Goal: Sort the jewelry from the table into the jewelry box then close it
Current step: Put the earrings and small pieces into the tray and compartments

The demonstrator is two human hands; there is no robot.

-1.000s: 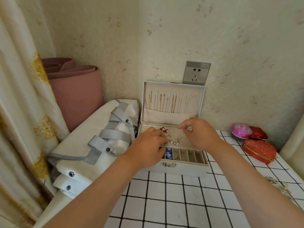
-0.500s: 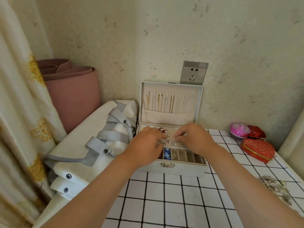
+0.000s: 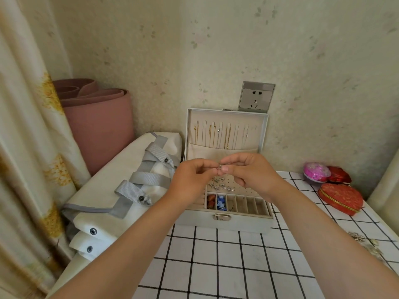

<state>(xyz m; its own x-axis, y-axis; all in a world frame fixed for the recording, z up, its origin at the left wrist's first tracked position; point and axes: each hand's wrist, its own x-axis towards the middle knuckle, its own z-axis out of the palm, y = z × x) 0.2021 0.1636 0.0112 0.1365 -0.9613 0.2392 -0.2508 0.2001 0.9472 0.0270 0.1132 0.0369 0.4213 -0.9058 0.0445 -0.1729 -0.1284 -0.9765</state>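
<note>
L hand [image 3: 192,180] & R hand [image 3: 252,173] both pinch a small silver earring [image 3: 220,167] w/ fingertips, above the open jewelry box [image 3: 224,222] on desk [image 3: 216,266].

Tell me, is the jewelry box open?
Open: the box has its lid standing upright, showing hung necklaces and the tray below.

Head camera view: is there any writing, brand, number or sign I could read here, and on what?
None can be read.
The wall socket: plain face, no lettering shows.
The clasp of the jewelry box: no mark legible.
The pink round tin and the red heart-shaped box: blurred patterns only.
The small silver piece pinched between the left hand and the right hand: too small to tell.
</note>
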